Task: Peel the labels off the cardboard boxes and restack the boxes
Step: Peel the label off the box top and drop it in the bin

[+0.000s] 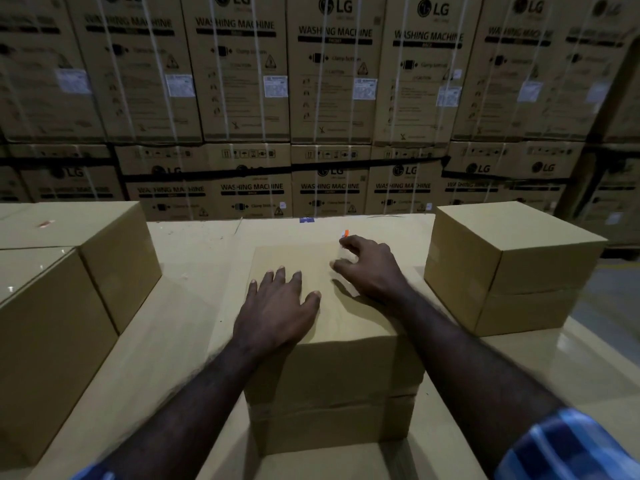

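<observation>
Stacked washing-machine cartons (pixel 332 81) wall off the back of the head view, and in front of them a flat layer of plain cardboard serves as the bench (pixel 180 306). On it, in the middle, stands the box (pixel 332 368) being worked, with a second box (pixel 512 268) well apart to the right and two more boxes (pixel 69 278) to the left. The left hand (pixel 277 306) lies flat on the middle box's top, fingers spread and straight, pressing it down and holding nothing. The right hand (pixel 370 268) rests farther back on the same top, its fingers curled in a pinching grip at the far right part of the lid. Just beyond its fingertips a small orange and white scrap (pixel 345 233) shows, probably a lifted end of the label; whether the fingers actually hold it cannot be told, as the hand is blurred. The scrap lies away from the person, beyond the right hand, so that hand is clearly the nearer one, and a peel would likely run back toward the body while the left hand steadies the box.
</observation>
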Action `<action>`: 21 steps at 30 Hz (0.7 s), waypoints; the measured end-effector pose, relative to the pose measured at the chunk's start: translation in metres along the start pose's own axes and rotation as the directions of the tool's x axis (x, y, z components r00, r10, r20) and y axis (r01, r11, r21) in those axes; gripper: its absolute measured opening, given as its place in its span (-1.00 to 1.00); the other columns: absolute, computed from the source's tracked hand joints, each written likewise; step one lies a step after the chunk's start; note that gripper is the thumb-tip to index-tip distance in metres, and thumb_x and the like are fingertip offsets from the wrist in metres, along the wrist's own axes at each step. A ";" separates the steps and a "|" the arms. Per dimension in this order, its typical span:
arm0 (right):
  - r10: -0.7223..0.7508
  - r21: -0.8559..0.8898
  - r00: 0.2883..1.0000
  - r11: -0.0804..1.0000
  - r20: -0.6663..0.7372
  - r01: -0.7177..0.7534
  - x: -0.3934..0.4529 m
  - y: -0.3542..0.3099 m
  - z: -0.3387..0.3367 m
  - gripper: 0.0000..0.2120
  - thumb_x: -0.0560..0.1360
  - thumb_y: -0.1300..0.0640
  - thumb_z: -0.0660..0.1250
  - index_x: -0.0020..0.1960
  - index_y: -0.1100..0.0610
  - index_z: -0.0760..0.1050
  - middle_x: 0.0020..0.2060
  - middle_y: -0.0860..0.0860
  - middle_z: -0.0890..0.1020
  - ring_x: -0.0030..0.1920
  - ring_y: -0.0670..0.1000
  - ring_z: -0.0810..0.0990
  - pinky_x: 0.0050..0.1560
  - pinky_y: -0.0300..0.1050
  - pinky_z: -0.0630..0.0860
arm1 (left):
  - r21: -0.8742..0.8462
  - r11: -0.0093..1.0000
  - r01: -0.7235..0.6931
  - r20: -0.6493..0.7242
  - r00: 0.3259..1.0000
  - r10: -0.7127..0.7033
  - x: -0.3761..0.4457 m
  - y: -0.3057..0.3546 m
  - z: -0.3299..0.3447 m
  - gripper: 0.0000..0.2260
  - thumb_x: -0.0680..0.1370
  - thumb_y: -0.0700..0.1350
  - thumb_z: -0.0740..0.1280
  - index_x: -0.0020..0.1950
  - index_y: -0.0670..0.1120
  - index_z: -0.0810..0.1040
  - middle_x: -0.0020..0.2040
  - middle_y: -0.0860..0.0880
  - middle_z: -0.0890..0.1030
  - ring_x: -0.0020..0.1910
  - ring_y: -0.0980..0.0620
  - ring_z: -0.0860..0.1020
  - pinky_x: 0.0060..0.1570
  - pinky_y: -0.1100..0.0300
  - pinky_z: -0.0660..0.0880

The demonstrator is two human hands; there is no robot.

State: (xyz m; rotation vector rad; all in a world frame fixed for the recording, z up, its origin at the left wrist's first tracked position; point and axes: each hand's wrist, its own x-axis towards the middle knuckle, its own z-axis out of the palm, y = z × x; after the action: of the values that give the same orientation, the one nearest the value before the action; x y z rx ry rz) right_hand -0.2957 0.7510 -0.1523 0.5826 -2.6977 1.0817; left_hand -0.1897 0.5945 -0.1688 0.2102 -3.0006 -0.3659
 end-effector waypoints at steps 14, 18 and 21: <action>-0.185 0.190 0.927 0.948 -0.325 0.255 -0.048 0.002 -0.035 -0.81 0.50 0.20 0.41 0.11 0.14 0.65 -0.02 0.02 0.71 -0.08 -0.17 0.62 0.01 -0.21 0.61 | -0.093 0.995 -0.044 -0.317 0.948 0.012 -0.035 0.030 -0.011 -0.53 0.57 0.14 0.25 0.46 0.03 0.38 0.55 -0.06 0.21 0.53 -0.10 0.12 0.49 -0.10 0.01; -0.192 0.173 0.925 0.950 -0.328 0.259 -0.068 0.007 -0.047 -0.81 0.50 0.20 0.42 0.11 0.14 0.64 -0.02 0.03 0.70 -0.06 -0.14 0.64 0.01 -0.21 0.61 | -0.064 0.993 -0.104 -0.368 0.927 0.074 -0.047 0.045 -0.017 -0.52 0.57 0.12 0.27 0.46 0.02 0.38 0.55 -0.06 0.20 0.53 -0.10 0.11 0.49 -0.08 -0.02; -0.162 0.145 0.920 0.963 -0.356 0.225 -0.085 0.011 -0.058 -0.80 0.50 0.19 0.42 0.13 0.11 0.62 -0.02 0.02 0.70 -0.05 -0.12 0.64 -0.04 -0.18 0.63 | -0.053 0.987 -0.152 -0.383 0.916 0.121 -0.058 0.057 -0.024 -0.51 0.57 0.13 0.26 0.47 0.02 0.36 0.56 -0.06 0.19 0.54 -0.09 0.10 0.49 -0.09 -0.01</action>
State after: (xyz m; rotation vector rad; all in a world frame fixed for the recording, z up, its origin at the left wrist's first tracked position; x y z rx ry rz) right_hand -0.2220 0.8239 -0.1432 0.6121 -2.2092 1.2539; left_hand -0.1370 0.6521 -0.1366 0.0535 -2.5940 -0.3833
